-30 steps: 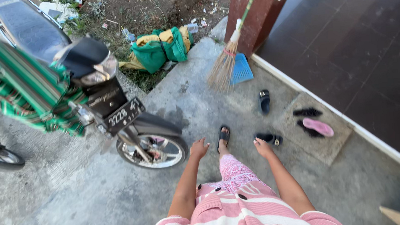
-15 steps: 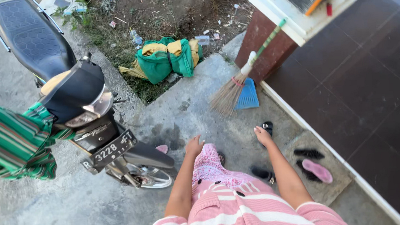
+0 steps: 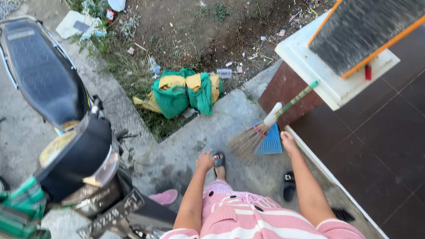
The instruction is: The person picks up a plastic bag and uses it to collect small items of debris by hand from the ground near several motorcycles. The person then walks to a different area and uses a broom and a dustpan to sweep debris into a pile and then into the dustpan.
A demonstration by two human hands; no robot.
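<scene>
My left hand (image 3: 205, 161) hangs open and empty above the concrete, close to my sandalled foot (image 3: 218, 161). My right hand (image 3: 288, 142) is also empty with fingers apart, just right of a blue dustpan (image 3: 272, 141) and a straw broom (image 3: 251, 138). The broom leans by its green striped handle (image 3: 296, 99) against a brown pillar (image 3: 287, 90) with a white cap. I wear a pink-and-white striped top (image 3: 255, 223).
A parked motorcycle (image 3: 55, 121) with a black seat stands at left, green striped cloth (image 3: 14, 223) on it. A green and yellow bag (image 3: 185, 92) lies on grass ahead. A black sandal (image 3: 289, 185) and pink slipper (image 3: 164, 197) lie on concrete. Dark tiled floor (image 3: 395, 140) at right.
I have stepped forward toward the broom and pillar. The motorcycle has slid back to my left, and the doormat with slippers has dropped out of view. Both hands stay empty.
</scene>
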